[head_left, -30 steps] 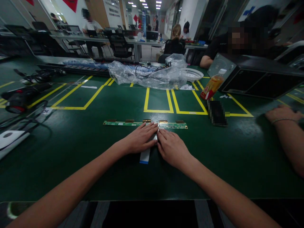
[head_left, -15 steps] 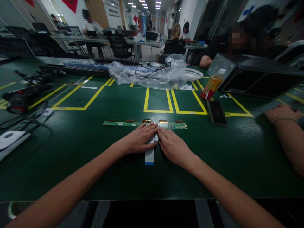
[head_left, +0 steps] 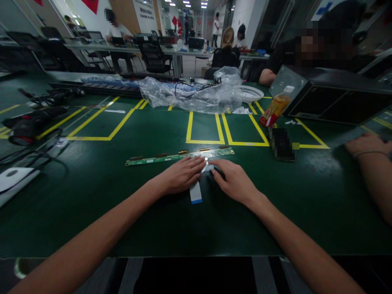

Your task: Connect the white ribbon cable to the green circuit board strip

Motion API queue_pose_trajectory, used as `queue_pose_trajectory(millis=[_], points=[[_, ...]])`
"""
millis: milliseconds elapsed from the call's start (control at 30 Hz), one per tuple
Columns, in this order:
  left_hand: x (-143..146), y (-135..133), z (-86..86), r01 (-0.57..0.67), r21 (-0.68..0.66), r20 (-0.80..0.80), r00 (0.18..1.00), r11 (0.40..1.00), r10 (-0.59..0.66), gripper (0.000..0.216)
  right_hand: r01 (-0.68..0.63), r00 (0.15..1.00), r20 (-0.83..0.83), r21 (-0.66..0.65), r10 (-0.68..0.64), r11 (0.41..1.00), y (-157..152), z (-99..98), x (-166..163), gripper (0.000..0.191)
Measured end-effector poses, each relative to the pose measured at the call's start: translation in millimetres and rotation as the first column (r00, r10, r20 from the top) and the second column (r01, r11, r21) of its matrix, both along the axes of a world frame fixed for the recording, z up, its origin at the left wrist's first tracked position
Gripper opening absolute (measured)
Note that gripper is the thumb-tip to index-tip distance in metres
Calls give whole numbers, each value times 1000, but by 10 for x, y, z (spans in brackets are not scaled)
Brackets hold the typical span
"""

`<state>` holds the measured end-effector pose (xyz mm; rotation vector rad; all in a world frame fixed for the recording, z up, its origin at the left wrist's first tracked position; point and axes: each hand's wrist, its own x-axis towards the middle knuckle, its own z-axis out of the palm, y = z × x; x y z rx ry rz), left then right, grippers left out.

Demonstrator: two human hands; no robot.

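Note:
A long narrow green circuit board point(head_left: 153, 159) lies on the green table point(head_left: 92, 196), slanted with its right end farther from me. A white flat ribbon cable with a blue tip point(head_left: 195, 192) runs from the board's middle toward me. My left hand point(head_left: 180, 175) lies on the cable near the board, fingers together and pressing down. My right hand point(head_left: 234, 181) rests just right of the cable, its fingertips pinched at the cable's end by the board.
Another person's hand with a bracelet point(head_left: 366, 146) rests on the table at the right. A dark phone point(head_left: 281, 143), an orange drink bottle point(head_left: 275, 108), a black box point(head_left: 330, 96), crumpled plastic wrap point(head_left: 190, 96), a white basket point(head_left: 249, 94) and black tools point(head_left: 27, 126) lie around.
The board has swung so that its right end sits farther away. Both hands moved slightly up with it, and the cable's blue tip shifted toward the board.

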<state>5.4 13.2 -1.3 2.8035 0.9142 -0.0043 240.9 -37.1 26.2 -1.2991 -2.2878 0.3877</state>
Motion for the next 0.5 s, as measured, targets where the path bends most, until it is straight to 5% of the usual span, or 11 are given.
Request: queue_pose_trajectory(millis=[133, 267, 367, 500], points=[[-453, 377, -89, -403, 74, -64, 911, 912, 408, 65, 14, 999, 35, -33, -13, 999, 11, -8, 25, 33], [-1159, 680, -98, -794, 69, -64, 601, 604, 797, 66, 34, 998, 57, -46, -31, 998, 22, 1, 44, 34], [-1490, 751, -68, -872, 60, -47, 484, 486, 874, 69, 33, 998, 60, -66, -29, 997, 18, 8, 39, 34], [-1566, 730, -54, -886, 49, -36, 461, 462, 887, 79, 26, 997, 70, -65, -22, 998, 16, 11, 28, 34]])
